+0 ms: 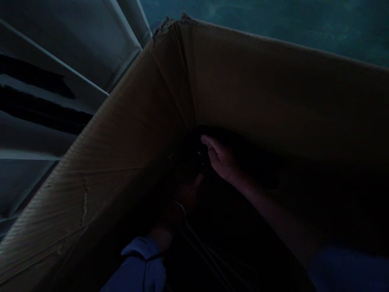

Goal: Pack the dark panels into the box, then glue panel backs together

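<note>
I note the right hand (pixel 223 160) half curled, the left hand (pixel 188 194) too dark to judge, both by dark contents (pixel 194 152) in the corner of the cardboard box (pixel 273 93). Poor light could cause a missed grip or knuckles scraped on the wall.

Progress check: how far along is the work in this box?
Done: no finished result is visible.
In hand: left hand and right hand are inside the cardboard box, near its far corner; too dark to tell what they hold.
Left: can't say; thin pale strands show below the left wrist, the other contents are lost in shadow.
</note>
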The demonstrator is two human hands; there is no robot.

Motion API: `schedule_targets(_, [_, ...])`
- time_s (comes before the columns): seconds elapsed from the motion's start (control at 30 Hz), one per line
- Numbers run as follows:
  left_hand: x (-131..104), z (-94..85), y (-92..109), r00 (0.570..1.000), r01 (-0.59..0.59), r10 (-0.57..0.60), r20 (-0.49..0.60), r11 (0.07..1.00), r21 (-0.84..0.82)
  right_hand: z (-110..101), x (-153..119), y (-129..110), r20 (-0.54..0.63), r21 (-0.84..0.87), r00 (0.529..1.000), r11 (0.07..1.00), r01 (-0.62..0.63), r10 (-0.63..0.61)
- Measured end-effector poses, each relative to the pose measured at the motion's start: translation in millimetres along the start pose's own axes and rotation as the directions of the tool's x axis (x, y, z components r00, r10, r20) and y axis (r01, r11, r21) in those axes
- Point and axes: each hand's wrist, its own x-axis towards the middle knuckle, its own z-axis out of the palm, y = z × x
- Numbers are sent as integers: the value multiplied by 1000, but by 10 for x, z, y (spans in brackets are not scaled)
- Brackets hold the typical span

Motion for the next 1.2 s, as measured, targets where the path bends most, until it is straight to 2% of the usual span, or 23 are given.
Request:
schedule_targets(0.1, [27,2,3,1000,-6,6,5,1000,2,-147,-195,29,-100,-4,994,999,-51,51])
schedule_targets(0.2, [36,3,8,1000,-2,2,7,1000,6,-230,-435,91,-116,-81,989,991,-102,92])
schedule_targets(0.37, [-14,-9,20,999,12,-13,33,999,46,-217,-613,165,-76,-336,996,942,14,-42])
schedule_targets(0.5, [5,-33,63,1000,12,-11,-5,999,39,-189,-622,211,1,-464,995,881,90,-101])
schedule_targets(0.6, [86,-58,98,1000,31,-31,-2,999,22,-218,-616,281,49,-589,992,799,120,-112])
schedule_targets(0.73, [220,-83,113,997,44,-45,56,999,20,-318,-550,391,66,-719,993,685,118,-101])
schedule_targets(0.9, [320,-91,104,990,81,-88,111,994,68,-444,-423,493,71,-765,992,633,121,-104])
schedule_targets(1.03, [294,-91,72,994,44,-52,93,995,89,-481,-381,533,99,-804,987,575,153,-124])
schedule_targets(1.2, [109,-51,-12,998,-6,-3,67,990,138,-452,-398,545,100,-820,983,546,169,-153])
